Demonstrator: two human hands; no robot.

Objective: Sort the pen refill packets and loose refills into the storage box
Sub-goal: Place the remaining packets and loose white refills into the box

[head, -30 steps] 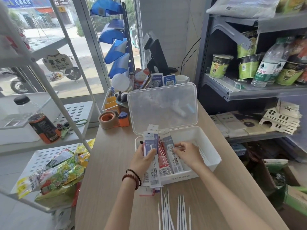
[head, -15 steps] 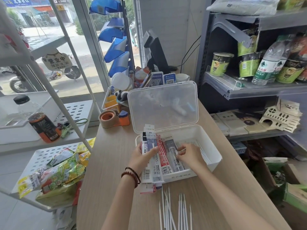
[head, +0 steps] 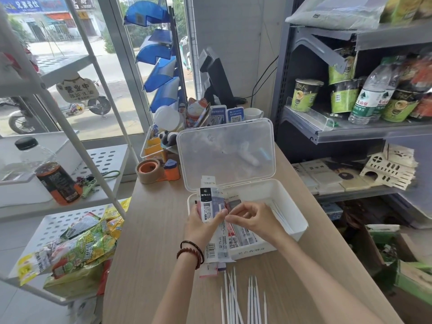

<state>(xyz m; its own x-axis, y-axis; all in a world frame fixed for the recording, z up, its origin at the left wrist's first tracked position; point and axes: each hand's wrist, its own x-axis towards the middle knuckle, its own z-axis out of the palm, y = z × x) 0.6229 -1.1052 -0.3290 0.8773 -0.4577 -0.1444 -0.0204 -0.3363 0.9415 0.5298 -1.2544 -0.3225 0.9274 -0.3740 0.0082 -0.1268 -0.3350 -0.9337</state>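
A white storage box (head: pixel 293 212) with its clear lid (head: pixel 226 153) raised stands on the wooden counter. My left hand (head: pixel 202 224) grips a stack of refill packets (head: pixel 210 202), held upright over the box's left end. My right hand (head: pixel 253 218) is beside it over the box, fingertips pinching at the packets' right edge. More packets (head: pixel 240 236) lie inside the box under my hands. Several loose white refills (head: pixel 242 300) lie on the counter in front of the box. A few thin refills (head: pixel 280 215) rest in the box's right part.
A tape roll (head: pixel 147 170) and an orange dispenser (head: pixel 171 170) sit behind the box to the left, next to a clear organiser (head: pixel 152 146). A white rack with snack bags (head: pixel 77 251) stands on the left. Grey shelves (head: pixel 350 130) with goods line the right.
My left hand lifted the packet stack higher and more upright. My right hand moved left from the packets in the box to the stack's edge.
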